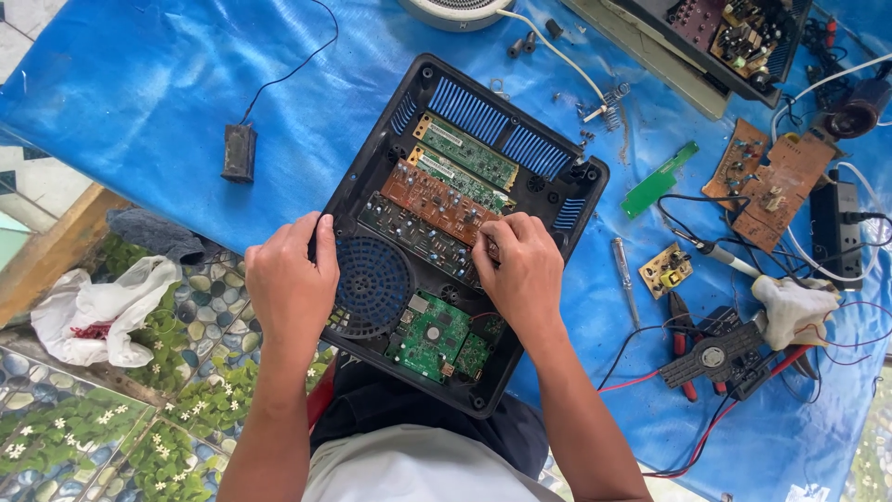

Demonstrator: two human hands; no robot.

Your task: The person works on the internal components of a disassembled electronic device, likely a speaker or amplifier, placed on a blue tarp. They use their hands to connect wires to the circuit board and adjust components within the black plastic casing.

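My left hand [290, 279] rests on the near-left edge of the open black appliance housing [372, 158], its fingers [321, 232] curled over the rim beside the round blue fan grille [372, 284], gripping the casing. My right hand [522, 270] lies over the middle of the housing with its fingers [488, 240] bunched and pinched down at the end of the brown circuit board [432, 200]; I cannot tell whether they actually hold anything small. Above that board sit two green boards [469, 153], and a dark one lies just below it. A square green board [432, 336] sits near my right wrist. The housing lies tilted on the blue tarp [139, 84]. To the right of it are a screwdriver [624, 274], a small green strip board [660, 178], loose brown boards [771, 181] and red-handled pliers [683, 349]. A small black box with a wire [239, 153] lies to the left.
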